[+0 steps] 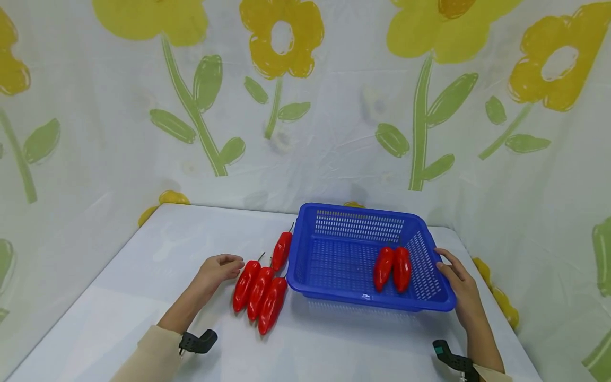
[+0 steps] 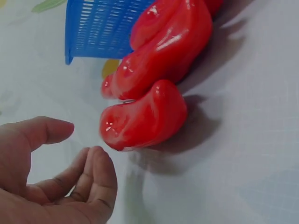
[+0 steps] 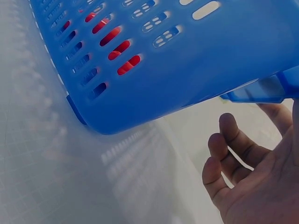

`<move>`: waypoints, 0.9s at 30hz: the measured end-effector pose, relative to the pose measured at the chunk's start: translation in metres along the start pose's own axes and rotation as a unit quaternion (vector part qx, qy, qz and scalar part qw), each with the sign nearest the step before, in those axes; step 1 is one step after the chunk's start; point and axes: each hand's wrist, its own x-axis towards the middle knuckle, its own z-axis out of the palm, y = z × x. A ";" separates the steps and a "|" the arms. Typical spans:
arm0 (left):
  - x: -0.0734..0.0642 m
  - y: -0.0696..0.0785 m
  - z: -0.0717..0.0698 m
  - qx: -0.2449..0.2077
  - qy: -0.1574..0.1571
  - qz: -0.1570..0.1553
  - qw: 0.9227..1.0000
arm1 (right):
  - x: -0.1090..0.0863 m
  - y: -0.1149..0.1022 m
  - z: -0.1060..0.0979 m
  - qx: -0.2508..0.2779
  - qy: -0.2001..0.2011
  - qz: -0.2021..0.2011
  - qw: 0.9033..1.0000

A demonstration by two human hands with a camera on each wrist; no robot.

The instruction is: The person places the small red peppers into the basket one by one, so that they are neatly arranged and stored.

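My left hand (image 1: 220, 273) hovers at the left side of several glossy red peppers on the white table, fingertips close to the stem end of the leftmost pepper (image 1: 246, 286). In the left wrist view a gap shows between thumb and fingers, with nothing in it. Another pepper (image 1: 282, 250) lies farther back against a blue plastic basket (image 1: 329, 300). Two peppers (image 1: 402, 269) lie side by side inside the basket, toward its right end. My right hand (image 1: 464, 292) holds the basket's right rim with thumb and index finger; its other fingers (image 3: 215, 175) hang below the rim, apart from the wall.
The white table (image 1: 143, 276) carries the basket right of centre, its slotted walls throwing a shadow on the surface. A flower-printed white curtain (image 1: 334, 154) hangs behind the table and along its sides. Black wrist straps (image 1: 198, 342) sit on both arms.
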 end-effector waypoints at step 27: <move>-0.004 -0.003 -0.001 0.097 -0.023 -0.033 0.994 | 0.000 0.002 0.002 0.008 0.002 0.012 1.000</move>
